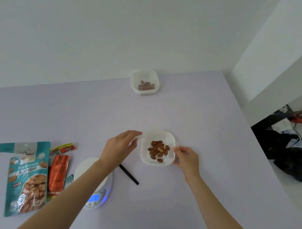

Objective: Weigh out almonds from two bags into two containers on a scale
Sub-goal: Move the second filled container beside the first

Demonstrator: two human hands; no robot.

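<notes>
- Head view: we're handling the near container of almonds, just beyond the scale. Keeping it level, supported on both sides, is looking like the way to avoid spills.
- Our right hand is pinching the right rim, fingers curled. Our left hand is touching the left rim, fingers nearly straight — we can't tell if it's gripping.
</notes>
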